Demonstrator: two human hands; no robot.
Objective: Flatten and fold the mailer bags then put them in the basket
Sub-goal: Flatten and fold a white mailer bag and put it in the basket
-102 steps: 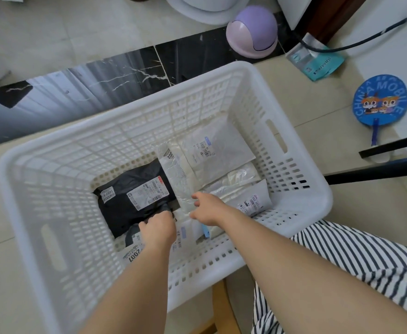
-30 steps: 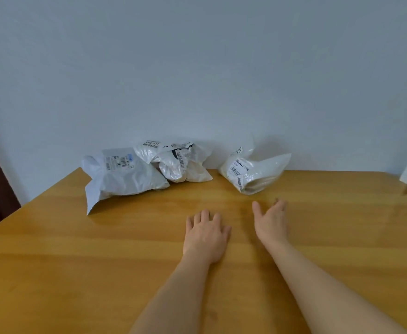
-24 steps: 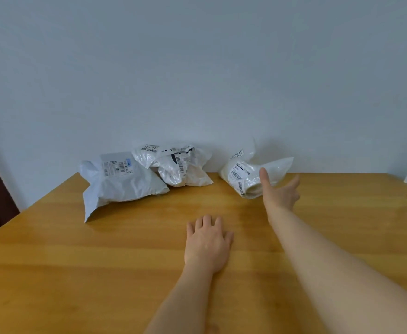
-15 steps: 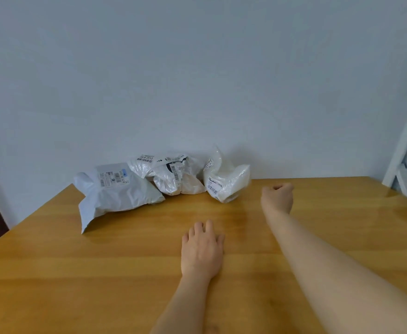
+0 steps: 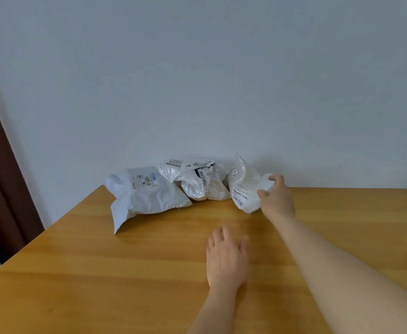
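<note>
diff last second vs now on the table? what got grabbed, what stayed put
The right hand reached forward from the wooden table to the rightmost crumpled white mailer bag and now grips its right end; that bag has shifted left against the middle crumpled white bag. The left hand stays flat on the table; the grey-white bag on the left is unmoved.

The left hand (image 5: 226, 257) was laid flat, palm down, with its fingers straight and together, while the right arm was stretched forward and the right hand (image 5: 276, 197) was curled in a grip.
</note>
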